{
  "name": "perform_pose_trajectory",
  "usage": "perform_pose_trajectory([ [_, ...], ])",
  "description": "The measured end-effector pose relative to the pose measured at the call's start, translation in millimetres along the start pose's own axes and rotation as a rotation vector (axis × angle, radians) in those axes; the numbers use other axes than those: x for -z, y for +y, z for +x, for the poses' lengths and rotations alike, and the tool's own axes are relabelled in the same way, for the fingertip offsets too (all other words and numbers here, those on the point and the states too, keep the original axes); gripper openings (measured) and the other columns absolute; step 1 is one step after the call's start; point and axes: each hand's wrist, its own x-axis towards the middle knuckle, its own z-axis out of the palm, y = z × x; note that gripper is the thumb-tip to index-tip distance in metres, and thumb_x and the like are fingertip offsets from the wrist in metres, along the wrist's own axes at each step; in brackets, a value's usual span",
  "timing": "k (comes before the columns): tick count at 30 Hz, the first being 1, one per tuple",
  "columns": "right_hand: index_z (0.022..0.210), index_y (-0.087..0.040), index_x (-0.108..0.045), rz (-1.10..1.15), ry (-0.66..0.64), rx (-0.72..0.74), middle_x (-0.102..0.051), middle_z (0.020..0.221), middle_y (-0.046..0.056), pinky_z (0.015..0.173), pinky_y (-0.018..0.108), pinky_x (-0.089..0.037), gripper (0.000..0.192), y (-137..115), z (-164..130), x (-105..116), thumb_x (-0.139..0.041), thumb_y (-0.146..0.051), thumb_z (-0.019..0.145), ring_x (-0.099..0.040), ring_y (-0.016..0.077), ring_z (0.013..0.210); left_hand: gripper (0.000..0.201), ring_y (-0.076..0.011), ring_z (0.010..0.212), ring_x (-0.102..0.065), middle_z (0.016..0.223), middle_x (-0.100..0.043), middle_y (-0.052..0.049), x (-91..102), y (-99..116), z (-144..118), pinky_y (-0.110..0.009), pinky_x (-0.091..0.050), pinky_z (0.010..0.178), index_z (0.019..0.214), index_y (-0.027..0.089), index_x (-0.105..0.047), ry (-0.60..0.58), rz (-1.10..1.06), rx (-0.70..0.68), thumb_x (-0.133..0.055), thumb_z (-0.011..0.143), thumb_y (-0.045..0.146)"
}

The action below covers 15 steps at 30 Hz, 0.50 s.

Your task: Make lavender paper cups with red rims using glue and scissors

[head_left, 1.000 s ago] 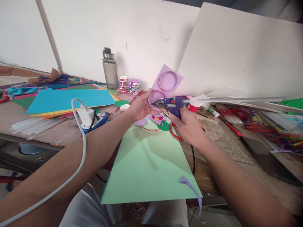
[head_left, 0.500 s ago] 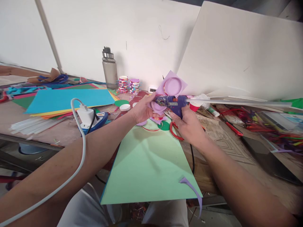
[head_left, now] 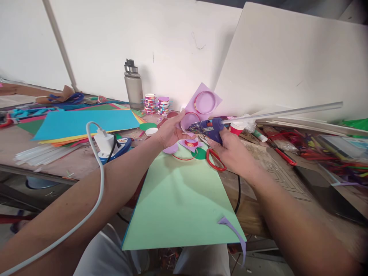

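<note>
My left hand (head_left: 170, 132) grips a piece of purple paper (head_left: 202, 90) by its lower left side, above the far end of the green sheet. Two rings (head_left: 206, 102) stand on that paper, one above the other. My right hand (head_left: 231, 147) is wrapped round the handle of a blue glue gun (head_left: 212, 129), its nozzle pointing left at the lower ring. A long clear glue stick (head_left: 284, 112) juts out of the gun's back. Below lie red-handled scissors (head_left: 215, 160), a green disc (head_left: 200, 153) and a purple piece with a red band (head_left: 191, 143).
A light green sheet (head_left: 181, 207) lies before me, a purple scrap (head_left: 234, 230) on its edge. Leftward are a power strip (head_left: 122, 143), glue sticks (head_left: 41, 153) and coloured sheets (head_left: 89, 120). A bottle (head_left: 133, 86) and ring stacks (head_left: 150, 103) stand behind. A white cable (head_left: 100, 188) crosses my left forearm.
The glue gun's nozzle has moved right and down, uncovering more of the lower ring. The glue stick's far end has swung up. The purple paper has shifted slightly left and up.
</note>
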Motion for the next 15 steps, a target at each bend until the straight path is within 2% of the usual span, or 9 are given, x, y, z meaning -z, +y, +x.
perform_pose_trajectory([
  [6,0.127,-0.018,-0.063,0.005,-0.002,0.014,-0.075,0.106,0.014,0.093,0.047,-0.052,0.038,4.3,2.0,3.2,-0.054,-0.037,0.096,-0.067,0.0352,0.105,0.041,-0.0246,0.090,-0.078,0.101,-0.079,-0.012,-0.3,-0.1,-0.6,-0.044,-0.063,0.091,0.120,0.015,-0.069,0.031,0.007,-0.027,-0.065,0.095,0.048],
  [12,0.128,-0.020,-0.062,0.018,0.031,0.051,-0.075,0.101,0.012,0.079,0.043,-0.054,0.038,2.9,0.8,-4.6,-0.053,-0.039,0.097,-0.067,0.0315,0.088,0.036,-0.0246,0.086,-0.077,0.102,-0.079,-0.012,-1.3,-6.2,0.5,-0.039,-0.064,0.078,0.110,0.015,-0.074,-0.021,0.101,-0.021,-0.066,0.095,0.046],
  [15,0.128,-0.019,-0.062,0.019,0.003,0.031,-0.075,0.105,0.013,0.078,0.043,-0.054,0.038,4.1,1.5,-4.6,-0.051,-0.038,0.097,-0.068,0.0322,0.090,0.034,-0.0259,0.091,-0.076,0.103,-0.078,-0.012,-1.7,-5.5,-0.5,-0.041,-0.064,0.080,0.107,0.015,-0.074,-0.002,0.106,-0.047,-0.069,0.092,0.046],
])
